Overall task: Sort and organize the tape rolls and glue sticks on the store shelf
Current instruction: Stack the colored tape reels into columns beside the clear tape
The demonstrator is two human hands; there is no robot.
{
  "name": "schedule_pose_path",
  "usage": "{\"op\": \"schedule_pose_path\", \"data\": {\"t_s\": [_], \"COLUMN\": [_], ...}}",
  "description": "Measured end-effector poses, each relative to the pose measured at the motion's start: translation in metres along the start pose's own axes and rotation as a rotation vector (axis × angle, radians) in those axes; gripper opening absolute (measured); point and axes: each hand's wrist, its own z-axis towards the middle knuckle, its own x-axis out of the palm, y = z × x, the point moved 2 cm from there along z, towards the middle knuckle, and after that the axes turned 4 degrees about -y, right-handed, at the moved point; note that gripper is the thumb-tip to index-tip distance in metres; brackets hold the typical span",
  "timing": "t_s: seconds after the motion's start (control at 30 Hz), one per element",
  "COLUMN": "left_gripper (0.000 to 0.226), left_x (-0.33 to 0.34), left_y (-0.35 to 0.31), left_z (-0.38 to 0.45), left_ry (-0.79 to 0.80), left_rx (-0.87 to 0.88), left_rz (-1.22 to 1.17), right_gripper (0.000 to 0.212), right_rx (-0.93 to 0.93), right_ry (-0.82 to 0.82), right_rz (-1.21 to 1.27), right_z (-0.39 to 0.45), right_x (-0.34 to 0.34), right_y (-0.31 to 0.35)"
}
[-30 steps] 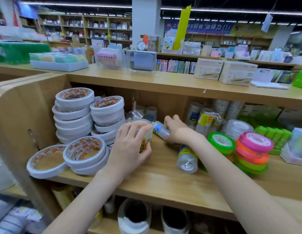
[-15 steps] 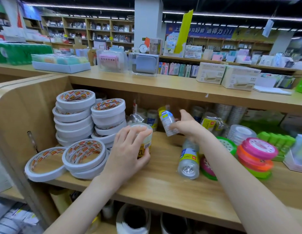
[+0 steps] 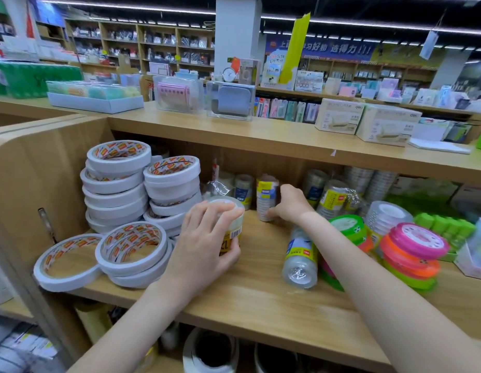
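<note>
The left hand [image 3: 207,238] is wrapped over a short pack of clear tape [image 3: 232,227] standing upright on the shelf [image 3: 255,294], fingers draped across its top and thumb low on the yellow label. The right hand [image 3: 290,203] is further back, fingers curled against a taller wrapped tube of tape rolls [image 3: 265,196] that stands on end at the rear of the shelf; it looks set down, though the blur there makes it hard to say whether the hand fully grips it or only steadies it.

What matters for the next move is the lying tube [image 3: 300,255]. It rests on its side under the right forearm, just nearer than the right hand, with its long axis running front to back and one round end facing the shelf edge. It lies right of the left hand and is closer to the right one, so drawing the right hand back and tipping it upright seems the natural reach.

To the left of the left hand are stacks of white double-sided tape [image 3: 115,184]. To the right of the right arm sit coloured tape rolls [image 3: 414,249] and green glue sticks [image 3: 446,224].
</note>
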Motion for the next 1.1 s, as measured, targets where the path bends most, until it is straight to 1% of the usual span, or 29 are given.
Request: {"op": "schedule_pose_path", "data": {"t_s": [0.07, 0.17, 0.23, 0.3, 0.37, 0.47, 0.53, 0.57, 0.6, 0.63, 0.67, 0.7, 0.73, 0.8, 0.87, 0.9, 0.97, 1.03, 1.1], "left_gripper": [0.042, 0.042, 0.042, 0.042, 0.042, 0.042, 0.042, 0.042, 0.042, 0.042, 0.042, 0.042, 0.042, 0.042, 0.043, 0.044, 0.049, 0.056, 0.06], "left_x": [0.0, -0.001, -0.002, -0.001, 0.0, 0.001, 0.002, 0.002, 0.002, 0.003, 0.003, 0.004, 0.004, 0.003, 0.002, 0.001, -0.002, -0.005, -0.008], "left_y": [0.0, 0.0, 0.001, 0.002, 0.002, 0.0, 0.0, 0.0, 0.0, 0.0, 0.0, 0.0, 0.0, 0.001, 0.001, 0.002, 0.004, 0.008, 0.012], "left_z": [0.0, 0.001, 0.0, 0.0, -0.001, -0.001, -0.001, -0.001, -0.001, -0.001, 0.0, 0.0, 0.0, -0.001, 0.0, 0.0, 0.0, -0.004, -0.009], "left_ry": [0.002, 0.014, 0.021, 0.032, 0.034, 0.021, 0.004, -0.003, -0.007, -0.009, -0.009, -0.01, -0.009, 0.003, 0.026, 0.046, 0.09, 0.117, 0.135], "left_rx": [0.002, 0.006, 0.009, 0.005, -0.003, -0.012, -0.008, -0.008, -0.008, -0.008, -0.007, -0.005, -0.005, -0.006, -0.007, -0.004, -0.007, -0.046, -0.066], "left_rz": [0.0, 0.001, -0.003, -0.013, -0.023, -0.032, -0.041, -0.043, -0.044, -0.043, -0.042, -0.043, -0.045, -0.055, -0.081, -0.107, -0.19, -0.288, -0.317], "right_gripper": [0.031, 0.039, 0.036, 0.04, 0.04, 0.029, 0.026, 0.026, 0.028, 0.03, 0.032, 0.035, 0.039, 0.051, 0.062, 0.066, 0.067, 0.063, 0.059], "right_rx": [-0.008, -0.009, -0.025, -0.068, -0.186, -0.462, -0.517, -0.527, -0.533, -0.526, -0.513, -0.519, -0.552, -0.625, -0.64, -0.635, -0.662, -0.682, -0.673], "right_ry": [-0.029, -0.053, -0.037, -0.011, 0.039, 0.167, 0.288, 0.3, 0.266, 0.198, 0.126, 0.088, 0.097, 0.233, 0.333, 0.341, 0.295, 0.238, 0.199], "right_rz": [0.026, 0.064, 0.036, -0.047, -0.099, -0.148, -0.153, -0.179, -0.209, -0.226, -0.225, -0.205, -0.18, -0.188, -0.325, -0.388, -0.425, -0.4, -0.327], "right_z": [0.001, 0.004, 0.004, 0.001, -0.009, -0.034, -0.05, -0.055, -0.058, -0.059, -0.062, -0.065, -0.07, -0.08, -0.088, -0.091, -0.093, -0.091, -0.086], "right_x": [0.002, 0.002, -0.002, -0.011, -0.025, -0.049, -0.058, -0.059, -0.06, -0.062, -0.065, -0.068, -0.069, -0.064, -0.049, -0.041, -0.027, -0.021, -0.022], "right_y": [0.002, 0.005, 0.003, -0.002, -0.01, -0.018, -0.025, -0.029, -0.034, -0.039, -0.042, -0.044, -0.043, -0.042, -0.044, -0.046, -0.047, -0.049, -0.051]}}
